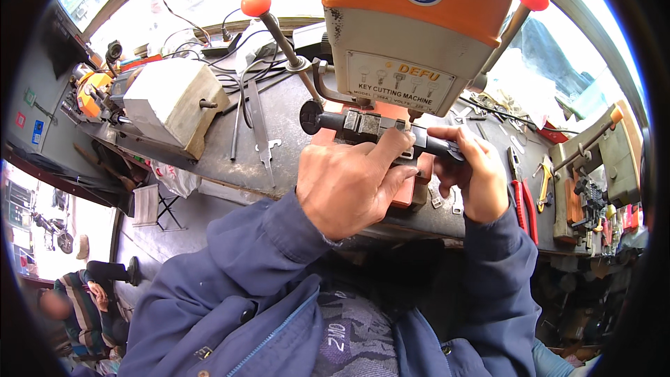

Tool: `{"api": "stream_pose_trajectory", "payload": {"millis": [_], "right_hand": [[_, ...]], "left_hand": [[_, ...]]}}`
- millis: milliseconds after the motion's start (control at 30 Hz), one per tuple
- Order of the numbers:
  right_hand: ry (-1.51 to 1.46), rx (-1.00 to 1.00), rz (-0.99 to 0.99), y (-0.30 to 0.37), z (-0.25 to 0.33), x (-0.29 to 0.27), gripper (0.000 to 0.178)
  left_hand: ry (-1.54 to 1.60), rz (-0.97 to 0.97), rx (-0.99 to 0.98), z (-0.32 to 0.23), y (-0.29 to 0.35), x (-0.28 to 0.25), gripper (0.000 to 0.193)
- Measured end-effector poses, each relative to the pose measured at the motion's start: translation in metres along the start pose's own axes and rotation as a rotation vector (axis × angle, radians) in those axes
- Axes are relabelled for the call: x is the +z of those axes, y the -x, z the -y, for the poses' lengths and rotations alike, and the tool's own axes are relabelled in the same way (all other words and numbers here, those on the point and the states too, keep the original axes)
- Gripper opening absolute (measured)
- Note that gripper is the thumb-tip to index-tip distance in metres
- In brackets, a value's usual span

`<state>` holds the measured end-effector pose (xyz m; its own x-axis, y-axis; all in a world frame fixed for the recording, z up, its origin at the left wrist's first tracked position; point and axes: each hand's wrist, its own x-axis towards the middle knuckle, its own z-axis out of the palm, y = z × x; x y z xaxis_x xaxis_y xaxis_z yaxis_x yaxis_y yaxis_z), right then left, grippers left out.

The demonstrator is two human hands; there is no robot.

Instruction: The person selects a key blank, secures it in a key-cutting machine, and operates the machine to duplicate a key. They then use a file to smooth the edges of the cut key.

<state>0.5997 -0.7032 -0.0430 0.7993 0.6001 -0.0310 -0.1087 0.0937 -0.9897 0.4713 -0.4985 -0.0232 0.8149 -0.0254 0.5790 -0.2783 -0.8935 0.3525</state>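
An orange and cream key cutting machine (391,49) stands in front of me, its clamp vise (359,124) low under the cutter head. My left hand (352,185) reaches over the vise's front, thumb and index finger pinching a small metal key (406,156) at the jaws. Most of that key is hidden by the fingers. My right hand (481,178) is closed round the black clamp knob (444,148) at the vise's right end. Another black knob (310,117) sticks out at the left end, with no hand on it. Just below the vise, a few loose keys (457,202) lie on the bench.
Red-handled pliers (525,206) and a yellow-handled tool (544,185) lie right of my right hand. A flat file (259,129) and cables are left of the machine. Another grey machine (171,101) stands far left. A seated person (87,300) is at lower left.
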Motion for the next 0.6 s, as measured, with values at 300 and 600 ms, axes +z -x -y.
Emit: {"api": "stream_pose_trajectory", "payload": {"millis": [300,600], "right_hand": [[0.346,-0.225,-0.269,0.002,-0.024,0.014,0.038],[0.887,-0.456,0.129,0.015,0.021,0.004,0.054]], "left_hand": [[0.029,-0.045,0.004,0.0,-0.001,0.003,0.03],[0.033,-0.014,-0.004,0.001,0.002,0.0,0.033]]}}
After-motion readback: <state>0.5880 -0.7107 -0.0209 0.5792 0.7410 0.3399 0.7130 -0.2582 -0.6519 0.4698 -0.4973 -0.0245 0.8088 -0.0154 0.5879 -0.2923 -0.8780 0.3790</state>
